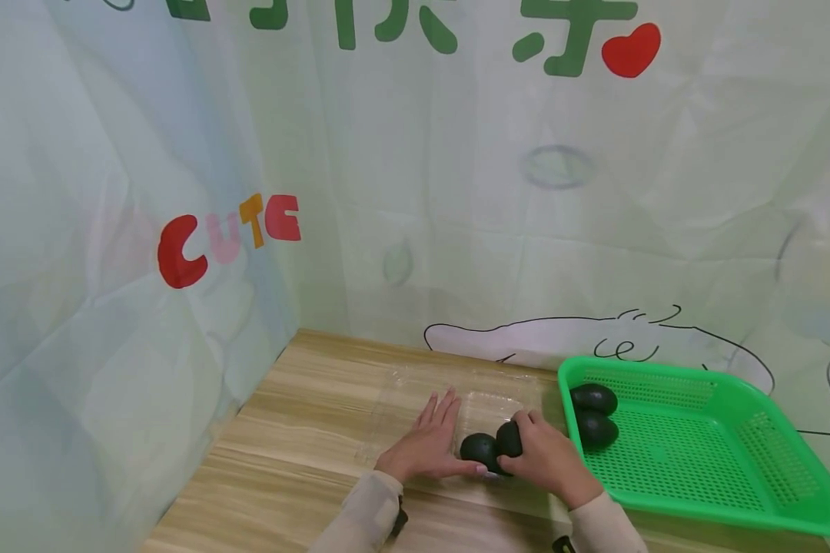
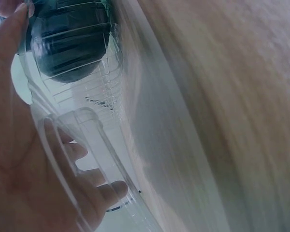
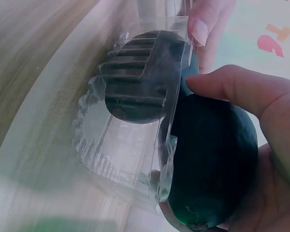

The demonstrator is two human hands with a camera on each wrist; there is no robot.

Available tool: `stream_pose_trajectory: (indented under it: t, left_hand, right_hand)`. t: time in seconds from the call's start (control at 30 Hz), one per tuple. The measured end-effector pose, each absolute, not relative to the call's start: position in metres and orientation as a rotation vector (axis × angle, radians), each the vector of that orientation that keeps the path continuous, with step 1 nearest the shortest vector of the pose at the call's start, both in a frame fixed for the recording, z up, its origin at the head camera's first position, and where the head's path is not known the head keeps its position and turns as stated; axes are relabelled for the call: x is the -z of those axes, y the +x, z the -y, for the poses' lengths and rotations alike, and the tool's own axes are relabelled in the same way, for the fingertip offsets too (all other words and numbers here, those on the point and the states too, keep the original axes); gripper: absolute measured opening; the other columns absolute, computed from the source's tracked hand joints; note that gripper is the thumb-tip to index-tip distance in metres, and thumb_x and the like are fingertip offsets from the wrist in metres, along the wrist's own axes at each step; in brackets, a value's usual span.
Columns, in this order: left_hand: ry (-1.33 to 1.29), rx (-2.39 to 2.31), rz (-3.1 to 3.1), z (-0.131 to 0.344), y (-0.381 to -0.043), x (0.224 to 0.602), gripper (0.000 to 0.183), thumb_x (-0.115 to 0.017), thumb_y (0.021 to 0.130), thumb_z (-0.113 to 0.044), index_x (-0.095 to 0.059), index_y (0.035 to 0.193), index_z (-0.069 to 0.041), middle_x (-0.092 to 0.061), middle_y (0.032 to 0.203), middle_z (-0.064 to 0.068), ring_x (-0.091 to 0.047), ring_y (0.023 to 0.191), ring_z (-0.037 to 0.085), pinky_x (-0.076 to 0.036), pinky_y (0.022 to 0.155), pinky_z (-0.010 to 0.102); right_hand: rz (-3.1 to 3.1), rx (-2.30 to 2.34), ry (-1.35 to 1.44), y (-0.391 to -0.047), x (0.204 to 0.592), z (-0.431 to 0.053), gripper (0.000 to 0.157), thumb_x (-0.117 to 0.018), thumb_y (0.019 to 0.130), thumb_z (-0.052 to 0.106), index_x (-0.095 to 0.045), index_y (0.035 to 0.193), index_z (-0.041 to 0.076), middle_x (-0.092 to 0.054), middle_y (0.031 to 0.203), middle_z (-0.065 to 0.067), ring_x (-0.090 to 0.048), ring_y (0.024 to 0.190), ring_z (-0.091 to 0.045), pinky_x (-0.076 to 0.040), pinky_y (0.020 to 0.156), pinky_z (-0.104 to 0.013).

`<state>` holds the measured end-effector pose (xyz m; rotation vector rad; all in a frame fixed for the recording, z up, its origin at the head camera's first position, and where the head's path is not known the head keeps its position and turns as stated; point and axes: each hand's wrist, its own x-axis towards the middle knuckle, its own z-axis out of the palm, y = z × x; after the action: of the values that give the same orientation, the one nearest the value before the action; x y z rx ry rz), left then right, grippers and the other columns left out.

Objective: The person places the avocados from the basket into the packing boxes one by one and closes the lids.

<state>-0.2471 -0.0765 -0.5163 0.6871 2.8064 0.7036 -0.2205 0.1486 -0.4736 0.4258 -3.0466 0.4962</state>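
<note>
A clear plastic clamshell box (image 1: 494, 403) lies opened out on the table. One dark avocado (image 1: 479, 449) sits inside its near part, seen through the ribbed wall in both wrist views. My right hand (image 1: 545, 457) grips a second dark avocado (image 1: 508, 439), thumb on one side and fingers round the other. In the right wrist view this held avocado (image 3: 210, 159) is at the box's rim, beside the one inside. My left hand (image 1: 425, 444) rests on the box with fingers stretched out over its left part. Its thumb touches the near rim by the avocado inside.
To the right stands a green plastic basket (image 1: 671, 503) with two dark avocados (image 1: 596, 430) at its left end. A printed cloth (image 1: 456, 269) hangs behind and left of the wooden table (image 1: 283, 445).
</note>
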Motion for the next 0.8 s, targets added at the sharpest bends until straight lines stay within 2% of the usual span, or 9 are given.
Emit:
stream_pose_trajectory:
  t: [0.5, 0.67, 0.8]
  left_hand:
    - [0.682, -0.716, -2.798, 0.0774, -0.248, 0.5163, 0.124, -0.066, 0.079, -0.078, -0.014, 0.162, -0.004, -0.005, 0.171, 0.014, -0.003, 0.156, 0.041, -0.019, 0.124, 0.055]
    - [0.683, -0.712, -2.797, 0.0771, -0.2477, 0.5168, 0.123, -0.067, 0.079, -0.077, -0.014, 0.162, -0.003, -0.005, 0.171, 0.014, -0.004, 0.156, 0.041, -0.019, 0.124, 0.055]
    - [0.686, -0.716, -2.8, 0.0766, -0.2475, 0.5174, 0.123, -0.067, 0.079, -0.077, -0.014, 0.162, -0.003, -0.004, 0.171, 0.013, -0.004, 0.156, 0.042, -0.019, 0.124, 0.054]
  right_hand:
    - [3.092, -0.504, 0.443, -0.226, 0.4721, -0.1441, 0.061, -0.088, 0.074, 0.033, -0.062, 0.117, -0.001, -0.061, 0.106, -0.014, -0.062, 0.084, -0.023, -0.058, 0.073, -0.045]
    - [3.055, -0.471, 0.514, -0.2249, 0.47, -0.1442, 0.06, -0.092, 0.07, 0.028, -0.064, 0.116, 0.003, -0.064, 0.106, -0.011, -0.063, 0.091, -0.024, -0.057, 0.074, -0.046]
    - [3.004, -0.48, 0.587, -0.2239, 0.4694, -0.1445, 0.062, -0.096, 0.066, 0.021, -0.065, 0.116, 0.004, -0.066, 0.111, -0.011, -0.063, 0.097, -0.028, -0.057, 0.08, -0.048]
